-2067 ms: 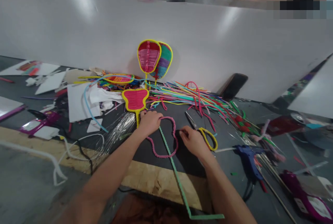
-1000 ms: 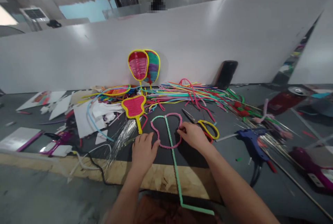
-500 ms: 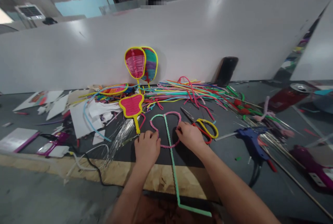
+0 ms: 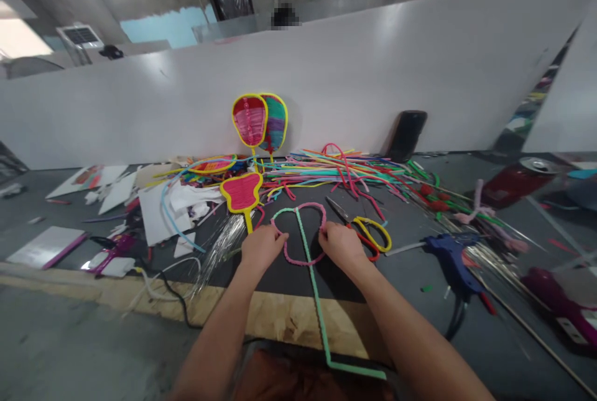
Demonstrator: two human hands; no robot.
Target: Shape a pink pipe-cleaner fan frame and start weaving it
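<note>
A loop of pink and mint pipe cleaner (image 4: pixel 313 205) lies on the dark table, with a mint pipe-cleaner stem (image 4: pixel 316 295) running down its middle and bent sideways at the bottom. My left hand (image 4: pixel 260 247) pinches the loop's left side, thumb pointing inward. On the opposite side, my right hand (image 4: pixel 342 245) has its fingers closed on the pink edge. Scissors (image 4: pixel 339 211) with red and yellow handles rest just beyond my right hand. A small pink fan with a yellow rim (image 4: pixel 241 193) lies above my left hand.
Two finished-looking fans (image 4: pixel 250 120) lean on the white partition (image 4: pixel 336 78). Bundled pipe cleaners (image 4: pixel 321 171) lie behind the loop. To the right are a blue glue gun (image 4: pixel 450 258), a red can (image 4: pixel 520 183) and a phone (image 4: pixel 408 133). Silvery strands (image 4: pixel 219 245) and white paper (image 4: pixel 161 217) are leftward.
My left hand has moved slightly up along the loop's left side, and its thumb now shows. My right hand keeps its grip. The whole view has shifted a little.
</note>
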